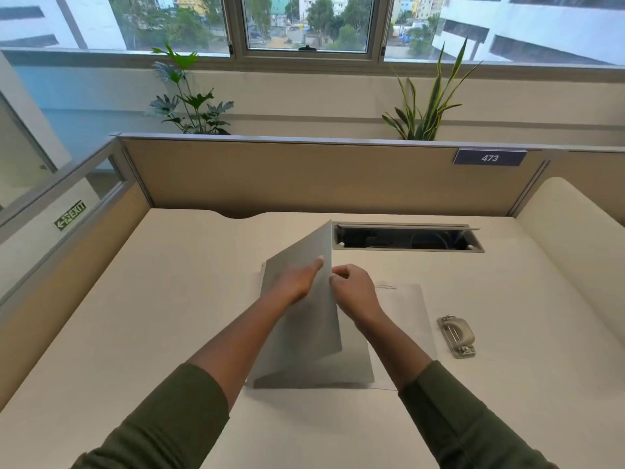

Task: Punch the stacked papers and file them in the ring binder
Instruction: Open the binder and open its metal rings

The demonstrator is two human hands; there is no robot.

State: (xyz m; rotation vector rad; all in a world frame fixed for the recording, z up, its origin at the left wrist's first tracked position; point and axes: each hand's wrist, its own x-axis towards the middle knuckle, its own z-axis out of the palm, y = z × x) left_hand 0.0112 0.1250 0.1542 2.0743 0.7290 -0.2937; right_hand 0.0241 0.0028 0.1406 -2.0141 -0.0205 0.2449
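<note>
Opening the binder cover, w/ papers and punch waiting to its right.

Thin grey card ring binder (304, 333) lies at desk centre, front cover lifted about halfway. Left hand (297, 282) presses straight fingers on the cover's outer face; right hand (351, 289) curls at the cover's free edge, prob pinching it, tho the fingers are partly hidden. To do it well: swing the cover fully left and flat, keep spine pinned. White stacked papers (406, 309) lie just right of binder, unpunched by the look; grey metal hole punch (456, 336) right of those. Beyond binder, open cable tray (406, 236).
</note>
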